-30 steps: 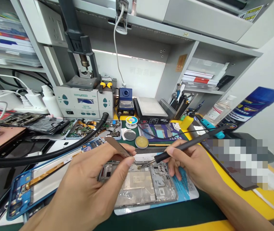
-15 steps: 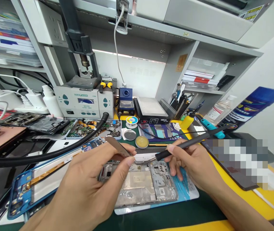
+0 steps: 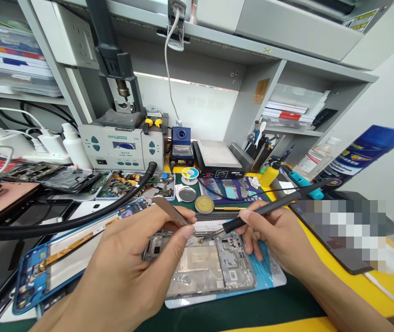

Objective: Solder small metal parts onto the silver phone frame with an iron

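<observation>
- The left hand (image 3: 131,272), low in the centre-left of the frame, pinched a pair of slim silver metal tweezers (image 3: 169,211) between thumb and forefinger, tips pointing down to the right.
- The right hand (image 3: 279,240), right of centre, was closed in a pen grip on a thin black soldering iron (image 3: 273,206), whose tip slanted down to the left.
- Both tips met close together at the upper edge of an opened silver phone frame with bare circuit boards (image 3: 203,265), lying in the lower centre of the frame between the two hands.
- The phone frame lay on a light blue printed card (image 3: 269,272) on the dark green desk (image 3: 252,309).
- A round brass tin of yellow flux (image 3: 204,204) sat just behind the hands.
- A grey hot-air rework station (image 3: 122,148) stood at the upper left of centre, its thick black hose (image 3: 61,224) curving across the left of the frame.
</observation>
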The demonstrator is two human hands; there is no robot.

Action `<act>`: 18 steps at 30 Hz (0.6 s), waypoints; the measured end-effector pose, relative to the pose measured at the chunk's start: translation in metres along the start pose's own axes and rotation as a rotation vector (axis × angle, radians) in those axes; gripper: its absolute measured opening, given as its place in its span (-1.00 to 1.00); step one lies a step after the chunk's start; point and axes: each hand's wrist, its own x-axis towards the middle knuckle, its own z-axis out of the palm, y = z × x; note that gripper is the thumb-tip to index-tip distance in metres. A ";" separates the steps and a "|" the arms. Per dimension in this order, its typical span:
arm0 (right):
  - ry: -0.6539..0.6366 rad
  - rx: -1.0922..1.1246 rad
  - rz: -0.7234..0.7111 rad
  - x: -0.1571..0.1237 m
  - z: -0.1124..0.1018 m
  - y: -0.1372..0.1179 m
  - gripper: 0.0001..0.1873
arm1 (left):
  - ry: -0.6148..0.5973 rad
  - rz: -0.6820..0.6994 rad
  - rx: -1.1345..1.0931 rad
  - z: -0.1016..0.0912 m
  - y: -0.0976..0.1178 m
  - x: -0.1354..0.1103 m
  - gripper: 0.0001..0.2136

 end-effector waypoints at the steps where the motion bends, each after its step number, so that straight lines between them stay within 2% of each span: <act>1: 0.000 0.005 0.000 0.000 0.000 0.001 -0.51 | 0.000 -0.001 0.002 0.000 0.000 0.000 -0.88; 10: 0.005 0.008 0.026 0.001 0.003 -0.003 -0.50 | -0.010 0.004 0.000 -0.001 0.000 0.000 -0.88; 18: 0.023 -0.066 0.042 -0.001 0.000 -0.001 -0.40 | -0.004 0.010 0.006 -0.001 -0.001 -0.001 -0.88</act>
